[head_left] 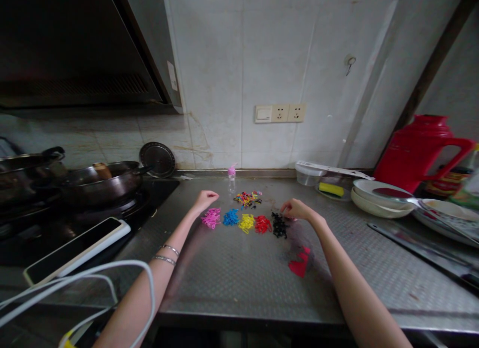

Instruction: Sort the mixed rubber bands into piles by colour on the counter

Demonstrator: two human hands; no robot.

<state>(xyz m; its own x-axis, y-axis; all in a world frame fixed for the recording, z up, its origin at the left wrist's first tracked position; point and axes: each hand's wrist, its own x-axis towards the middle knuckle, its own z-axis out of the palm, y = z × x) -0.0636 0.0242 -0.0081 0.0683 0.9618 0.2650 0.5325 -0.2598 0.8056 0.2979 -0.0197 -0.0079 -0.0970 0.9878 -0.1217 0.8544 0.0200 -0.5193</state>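
Hands lie loosely curled on the surface [232,283]: left hand [205,198] at 10 o'clock of the pink heap [211,218] of bands, right hand [295,208] touching the black heap [279,224]; any pinch I cannot tell. Sorting by colour seems underway; the mixed heap [247,199] at 12 o'clock calls for fine picking.

Two dark woks [93,183] sit on a stove [123,208] at the left edge of the frame, with a round lid [157,159] leaning on the wall behind. At lower left lies a phone [77,248] beside a looped white cable [112,268]. A socket strip [280,113] is at centre on the tiles. At right stand a red flask [419,151], white bowls [374,198], a yellow sponge [331,189] and a clear tub [309,174]. A red scrap [299,265], perhaps plastic, lies on the surface [243,283] at lower centre.
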